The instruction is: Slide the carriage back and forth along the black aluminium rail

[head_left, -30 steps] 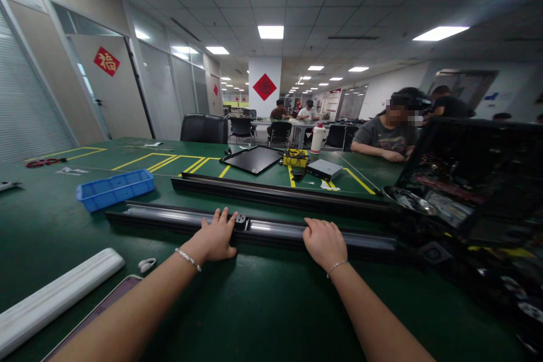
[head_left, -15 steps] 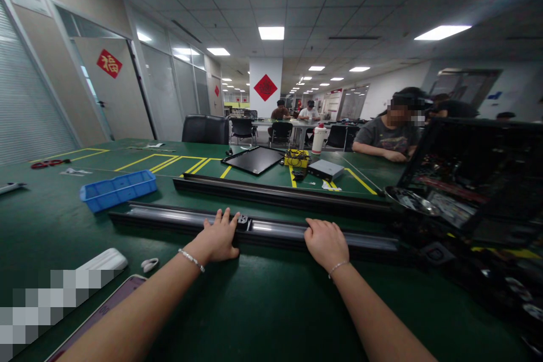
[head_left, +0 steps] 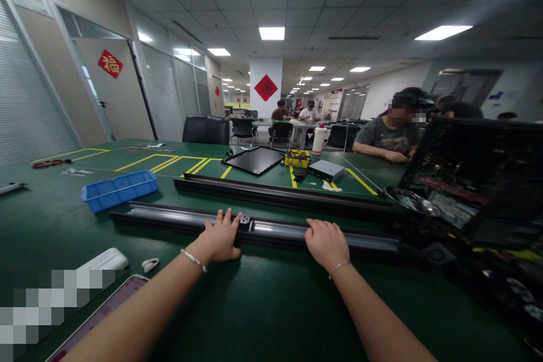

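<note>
A long black rail with a shiny grey inner channel lies across the green table in front of me. My left hand rests over its middle, fingers spread across the channel and thumb at the near edge. Beside those fingertips, a small black piece with a round wheel-like part sits in the channel. Farther right, my right hand has its fingers bent over the same rail; the fingertips are partly hidden. Behind it lies a second black rail, roughly parallel and touched by neither hand.
A blue bin stands at left, near a phone and a white object. An open black case with electronics crowds the right, beside a metal bowl. A flat black panel lies farther back; a person sits beyond.
My left hand and the small black piece appear a touch farther right. My right hand and both rails look practically unmoved.
</note>
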The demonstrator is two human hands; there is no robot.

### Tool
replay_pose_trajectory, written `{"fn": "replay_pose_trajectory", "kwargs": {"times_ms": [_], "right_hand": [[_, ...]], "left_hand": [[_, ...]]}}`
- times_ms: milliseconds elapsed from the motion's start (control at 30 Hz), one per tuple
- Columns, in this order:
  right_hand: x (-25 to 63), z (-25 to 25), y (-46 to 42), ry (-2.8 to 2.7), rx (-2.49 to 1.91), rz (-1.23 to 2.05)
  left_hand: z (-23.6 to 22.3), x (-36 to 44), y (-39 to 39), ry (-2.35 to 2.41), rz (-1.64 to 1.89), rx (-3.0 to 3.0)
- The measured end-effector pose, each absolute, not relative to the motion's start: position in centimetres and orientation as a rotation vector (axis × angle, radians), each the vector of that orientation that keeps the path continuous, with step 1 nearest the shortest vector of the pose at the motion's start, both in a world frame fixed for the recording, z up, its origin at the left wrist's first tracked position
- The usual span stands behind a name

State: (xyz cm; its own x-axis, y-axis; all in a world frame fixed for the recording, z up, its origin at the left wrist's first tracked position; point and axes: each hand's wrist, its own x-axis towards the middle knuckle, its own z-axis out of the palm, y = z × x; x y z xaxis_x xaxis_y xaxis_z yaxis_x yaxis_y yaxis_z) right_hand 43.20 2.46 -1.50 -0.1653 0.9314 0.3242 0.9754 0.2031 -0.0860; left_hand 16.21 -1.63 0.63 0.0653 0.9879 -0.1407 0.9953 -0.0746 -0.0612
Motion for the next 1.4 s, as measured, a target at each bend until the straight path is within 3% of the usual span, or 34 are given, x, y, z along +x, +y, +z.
{"fn": "replay_pose_trajectory", "kwargs": {"times_ms": [900, 1400], "right_hand": [[43.2, -1.4, 2.4, -2.183, -1.818, -0.165], [43.2, -1.2, 2.3, -2.176, -1.798, -0.117]], "left_hand": [[0.6, 17.9, -1.5, 2.069, -0.223, 2.280], [-0.5, 18.5, -1.5, 2.133, 0.025, 2.216]]}}
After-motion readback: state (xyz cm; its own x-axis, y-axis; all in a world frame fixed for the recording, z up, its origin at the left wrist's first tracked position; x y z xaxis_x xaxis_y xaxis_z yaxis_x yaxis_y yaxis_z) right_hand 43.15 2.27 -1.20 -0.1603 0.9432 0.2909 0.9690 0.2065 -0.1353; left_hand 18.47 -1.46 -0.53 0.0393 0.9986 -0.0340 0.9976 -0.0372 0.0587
